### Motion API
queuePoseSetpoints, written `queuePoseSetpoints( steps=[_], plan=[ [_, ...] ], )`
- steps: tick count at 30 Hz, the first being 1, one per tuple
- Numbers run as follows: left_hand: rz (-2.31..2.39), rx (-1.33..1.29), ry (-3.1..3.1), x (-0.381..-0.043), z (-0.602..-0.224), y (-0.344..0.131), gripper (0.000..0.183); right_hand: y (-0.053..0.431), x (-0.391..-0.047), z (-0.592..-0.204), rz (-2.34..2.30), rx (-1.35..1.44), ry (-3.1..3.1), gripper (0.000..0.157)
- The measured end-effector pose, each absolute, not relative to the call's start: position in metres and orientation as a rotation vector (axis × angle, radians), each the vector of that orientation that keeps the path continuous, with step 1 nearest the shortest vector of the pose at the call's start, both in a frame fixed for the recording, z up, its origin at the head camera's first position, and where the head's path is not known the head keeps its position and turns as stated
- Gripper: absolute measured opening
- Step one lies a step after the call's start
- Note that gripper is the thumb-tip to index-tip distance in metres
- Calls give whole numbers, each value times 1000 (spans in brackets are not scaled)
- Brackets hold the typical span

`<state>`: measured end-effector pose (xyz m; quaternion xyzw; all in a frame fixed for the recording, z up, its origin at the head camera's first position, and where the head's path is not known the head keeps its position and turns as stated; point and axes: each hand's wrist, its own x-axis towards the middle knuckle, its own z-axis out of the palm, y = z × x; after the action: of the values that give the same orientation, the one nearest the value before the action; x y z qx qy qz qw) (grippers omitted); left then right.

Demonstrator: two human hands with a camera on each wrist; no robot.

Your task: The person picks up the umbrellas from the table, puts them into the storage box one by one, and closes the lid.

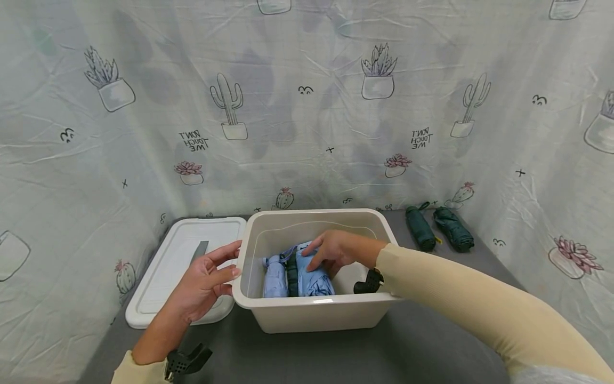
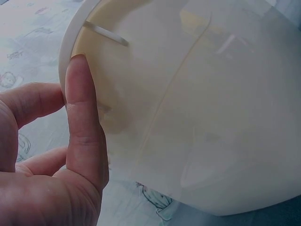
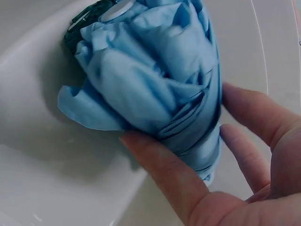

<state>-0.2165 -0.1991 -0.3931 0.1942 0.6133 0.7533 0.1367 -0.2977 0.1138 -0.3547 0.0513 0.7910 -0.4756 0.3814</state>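
Note:
My left hand (image 1: 203, 280) holds the left rim of a cream plastic storage box (image 1: 316, 317), its fingertips at the lip in the left wrist view. Inside the box, my right hand (image 1: 338, 249) grips a light-blue folded umbrella (image 3: 155, 84), thumb on one side and fingers on the other. A paler blue folded umbrella (image 1: 275, 277) lies at the box's left end. Between the two blue umbrellas shows a dark green folded one (image 1: 292, 274), partly hidden. The light-blue umbrella's far end is partly covered by the right hand in the head view.
A white lid (image 1: 163, 272) lies left of the box with a grey strip on it. Two dark green folded umbrellas (image 1: 420, 229) (image 1: 453, 229) lie at the back right. The grey table (image 1: 326, 357) is bordered by a cactus-print curtain (image 1: 307, 122).

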Motion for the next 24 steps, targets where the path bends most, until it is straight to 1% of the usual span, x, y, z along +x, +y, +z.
queuePoseSetpoints(
  steps=[9, 24],
  plan=[
    [2185, 542, 1779, -215, -392, -199, 60, 116, -298, -349, -1102, 122, 2096, 41],
    [2175, 541, 1792, -215, -392, -198, 62, 124, -296, -335, -1046, 48, 2127, 48]
  ],
)
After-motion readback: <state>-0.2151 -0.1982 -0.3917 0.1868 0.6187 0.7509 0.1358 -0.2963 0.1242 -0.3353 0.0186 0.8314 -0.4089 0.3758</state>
